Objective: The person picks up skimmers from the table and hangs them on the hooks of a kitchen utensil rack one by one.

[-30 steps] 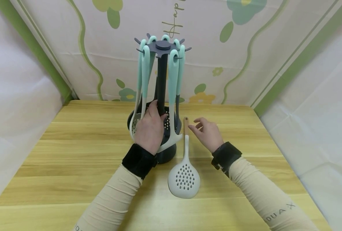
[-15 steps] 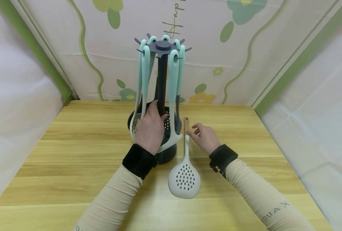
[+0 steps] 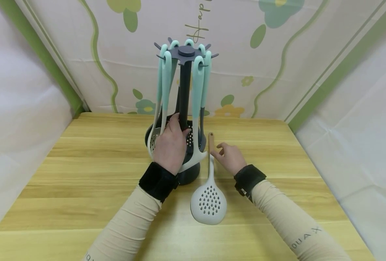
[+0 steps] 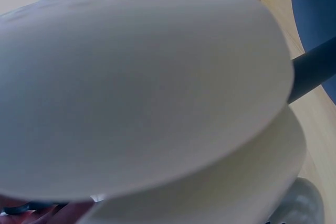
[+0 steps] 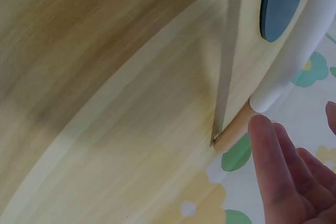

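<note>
In the head view, my left hand [image 3: 171, 148] grips the black pole [image 3: 185, 90] of a utensil stand, low among the hanging tools. My right hand [image 3: 231, 158] is at the handle of a white skimmer [image 3: 209, 218] to the right of the stand. Its thumb tip meets the handle where wood joins white; the index finger stands apart. The right wrist view shows fairly straight fingers [image 5: 278, 171] at the wooden handle end [image 5: 233, 129]. The skimmer's holed head points towards me. A blurred pale utensil [image 4: 147, 87] fills most of the left wrist view, hiding the left hand's grip.
Several utensils with mint handles [image 3: 197, 87] hang from the stand's dark hook ring [image 3: 186, 50]. The dark base [image 3: 189, 175] rests on a wooden table [image 3: 98, 203]. A flower-printed cloth [image 3: 245, 98] rises behind the table's far edge, with pale cloth on both sides.
My right hand has moved slightly down and left along the skimmer's handle, from the wooden end to the joint with the white part. The left hand keeps its hold on the pole.
</note>
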Demonstrator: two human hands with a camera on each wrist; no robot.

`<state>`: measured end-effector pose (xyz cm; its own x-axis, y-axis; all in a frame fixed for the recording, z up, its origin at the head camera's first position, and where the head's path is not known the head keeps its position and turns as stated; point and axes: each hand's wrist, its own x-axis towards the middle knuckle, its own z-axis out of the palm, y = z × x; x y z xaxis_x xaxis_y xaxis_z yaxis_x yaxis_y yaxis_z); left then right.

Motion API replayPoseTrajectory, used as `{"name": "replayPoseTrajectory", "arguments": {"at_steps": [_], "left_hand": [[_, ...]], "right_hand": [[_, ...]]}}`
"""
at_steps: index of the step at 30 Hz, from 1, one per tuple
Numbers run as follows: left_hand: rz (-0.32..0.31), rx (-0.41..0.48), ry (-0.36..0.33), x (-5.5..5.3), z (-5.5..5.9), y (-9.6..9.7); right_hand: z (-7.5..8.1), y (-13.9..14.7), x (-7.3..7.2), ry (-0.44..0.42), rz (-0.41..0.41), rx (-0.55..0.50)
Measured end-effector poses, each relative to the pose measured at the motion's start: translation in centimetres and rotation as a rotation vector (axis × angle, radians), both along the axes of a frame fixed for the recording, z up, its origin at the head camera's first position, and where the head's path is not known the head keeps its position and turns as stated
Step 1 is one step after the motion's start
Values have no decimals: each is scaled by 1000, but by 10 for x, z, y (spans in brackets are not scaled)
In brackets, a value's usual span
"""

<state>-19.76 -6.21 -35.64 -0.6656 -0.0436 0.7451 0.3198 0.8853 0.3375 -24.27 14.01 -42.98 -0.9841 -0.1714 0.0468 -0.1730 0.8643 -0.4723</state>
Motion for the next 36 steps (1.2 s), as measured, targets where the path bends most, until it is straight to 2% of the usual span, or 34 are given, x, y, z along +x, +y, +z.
{"name": "replayPoseTrajectory", "arguments": {"at_steps": [6, 17, 27, 36], "left_hand": [[-7, -4, 3, 0, 0, -1], [-12, -7, 0, 1, 0, -1], [-27, 17, -23, 1, 0, -1], [-30, 21, -27, 1, 0, -1]], "right_hand": [[-6, -3, -2, -22, -3, 23], [-9, -8, -3, -127, -21, 56], [-10, -11, -3, -260, -37, -91], [-13, -13, -8, -355, -71, -131]]}}
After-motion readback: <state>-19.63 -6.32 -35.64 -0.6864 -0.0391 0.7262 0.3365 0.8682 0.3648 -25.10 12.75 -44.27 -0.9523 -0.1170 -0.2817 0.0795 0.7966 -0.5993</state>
